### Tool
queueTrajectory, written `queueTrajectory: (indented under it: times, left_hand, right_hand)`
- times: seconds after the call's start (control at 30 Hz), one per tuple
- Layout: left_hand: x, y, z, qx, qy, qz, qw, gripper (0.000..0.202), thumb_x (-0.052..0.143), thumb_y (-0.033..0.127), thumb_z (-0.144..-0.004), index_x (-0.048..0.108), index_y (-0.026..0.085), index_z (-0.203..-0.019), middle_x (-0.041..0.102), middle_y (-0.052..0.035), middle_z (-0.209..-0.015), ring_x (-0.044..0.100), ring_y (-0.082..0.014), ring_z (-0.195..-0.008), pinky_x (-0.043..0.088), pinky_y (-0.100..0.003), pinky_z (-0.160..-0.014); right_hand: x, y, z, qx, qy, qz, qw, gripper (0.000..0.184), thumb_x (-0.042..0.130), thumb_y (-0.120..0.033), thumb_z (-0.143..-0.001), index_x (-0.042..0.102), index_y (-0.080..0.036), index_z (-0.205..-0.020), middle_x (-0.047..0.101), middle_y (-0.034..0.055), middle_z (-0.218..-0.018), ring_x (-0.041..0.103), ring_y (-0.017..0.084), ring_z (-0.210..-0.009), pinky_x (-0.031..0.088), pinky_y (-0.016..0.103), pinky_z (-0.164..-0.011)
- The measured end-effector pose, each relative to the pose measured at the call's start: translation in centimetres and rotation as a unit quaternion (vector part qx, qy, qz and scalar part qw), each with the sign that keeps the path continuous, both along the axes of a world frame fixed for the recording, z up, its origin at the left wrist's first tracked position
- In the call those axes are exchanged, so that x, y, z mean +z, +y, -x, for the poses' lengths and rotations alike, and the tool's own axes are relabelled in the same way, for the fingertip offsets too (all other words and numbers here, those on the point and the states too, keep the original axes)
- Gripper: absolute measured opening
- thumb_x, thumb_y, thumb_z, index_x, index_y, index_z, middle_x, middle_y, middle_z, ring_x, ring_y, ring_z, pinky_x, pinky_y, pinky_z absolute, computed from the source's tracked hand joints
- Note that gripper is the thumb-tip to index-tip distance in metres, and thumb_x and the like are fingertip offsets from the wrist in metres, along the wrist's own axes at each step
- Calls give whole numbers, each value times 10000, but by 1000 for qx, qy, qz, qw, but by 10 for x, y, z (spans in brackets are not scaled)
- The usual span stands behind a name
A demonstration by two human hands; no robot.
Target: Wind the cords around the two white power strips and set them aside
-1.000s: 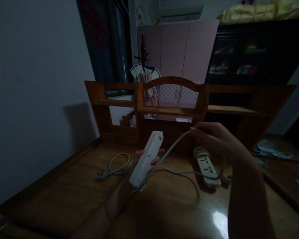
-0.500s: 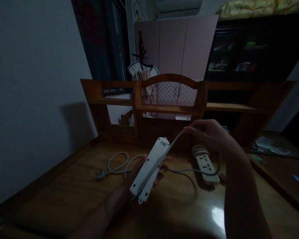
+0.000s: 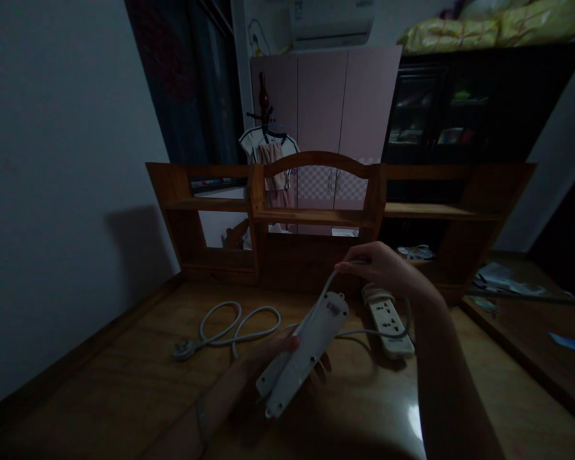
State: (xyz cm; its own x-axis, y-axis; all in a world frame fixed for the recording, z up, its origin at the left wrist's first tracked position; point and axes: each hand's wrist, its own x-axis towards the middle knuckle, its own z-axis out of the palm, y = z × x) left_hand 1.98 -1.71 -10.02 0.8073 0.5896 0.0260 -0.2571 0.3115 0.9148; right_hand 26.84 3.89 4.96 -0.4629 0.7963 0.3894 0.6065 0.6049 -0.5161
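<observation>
My left hand [image 3: 271,350] is wrapped round a white power strip [image 3: 314,351], its thumb on the near side and fingers behind. The strip's back, with screws and a small label, faces me, and it tilts up to the right. Between the thumb and fingers of my right hand [image 3: 383,268] is the grey-white cord [image 3: 322,295], which runs down along the strip. Further cord loops across the desk at left to a plug [image 3: 186,349]. A second power strip [image 3: 389,321], sockets up and cord wound at its far end, lies below my right hand.
The wooden desk [image 3: 138,364] bears a low shelf unit [image 3: 316,217] along its back. A wall [image 3: 67,191] stands at left. Papers [image 3: 505,280] and a blue item [image 3: 570,344] lie on a surface at right. Pink cabinets [image 3: 321,108] stand behind.
The held power strip has turned and shifted down and right, with my left thumb now on its near side. My right hand, still pinching the cord, sits slightly lower and further left.
</observation>
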Motion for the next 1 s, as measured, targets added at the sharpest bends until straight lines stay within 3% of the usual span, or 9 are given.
queueTrajectory:
  times: [0.1,0.3,0.4,0.53,0.63,0.77,0.9,1.0]
  left_hand:
    - [-6,3,-1,13,11,14,1000,662,691,461,-732,484,145,-1276,658,-151,-997,655,-242,-786,524,-323,-653]
    - [-8,1,0,55,-1,48,997,441,706,323,-721,612,119,-1100,652,-118,-950,640,-181,-743,507,-268,-648]
    - [-8,0,4,78,-34,65,994,415,700,335,-722,643,98,-1058,642,-108,-935,622,-165,-744,501,-273,-688]
    - [-11,7,10,103,-69,71,990,433,679,402,-742,654,72,-1021,619,-93,-849,594,-152,-709,485,-259,-671]
    - [-7,16,13,155,-100,86,979,425,675,424,-763,651,80,-1012,610,-73,-805,591,-142,-699,481,-239,-660]
    - [5,26,20,270,-114,93,951,437,665,458,-780,638,100,-1029,628,-54,-745,602,-141,-635,493,-246,-623]
    - [10,32,25,389,-39,52,919,456,687,460,-765,613,122,-1061,662,-56,-729,618,-166,-581,500,-276,-563]
    - [9,36,22,436,-18,14,900,539,746,425,-714,554,158,-1141,675,-42,-741,637,-182,-590,509,-285,-560]
  right_hand:
    - [-4,5,0,26,2,16,1000,437,594,-558,-801,709,-137,-820,619,16,-681,493,118,-628,340,230,-545]
    - [-10,15,10,102,45,71,991,471,562,-571,-821,708,-127,-871,541,-18,-638,396,86,-561,279,209,-492]
    - [-17,22,21,127,71,98,985,491,512,-569,-855,712,-132,-956,519,-30,-618,358,78,-529,248,203,-469]
    - [-35,33,45,140,96,88,982,500,440,-529,-907,708,-126,-1033,618,4,-723,459,96,-591,315,200,-518]
    - [-52,35,66,99,53,46,993,421,406,-418,-944,696,-151,-1093,690,33,-849,578,145,-722,385,216,-604]
    - [-65,26,90,-14,-98,-3,995,334,389,-313,-956,696,-240,-1064,715,65,-990,646,199,-924,415,237,-717]
    - [-60,15,96,-75,-164,-42,983,346,344,-359,-977,660,-229,-1034,713,96,-959,668,237,-906,424,277,-706]
    - [-50,11,89,-110,-183,-76,974,337,345,-392,-982,631,-221,-1035,713,98,-949,670,240,-907,423,283,-709]
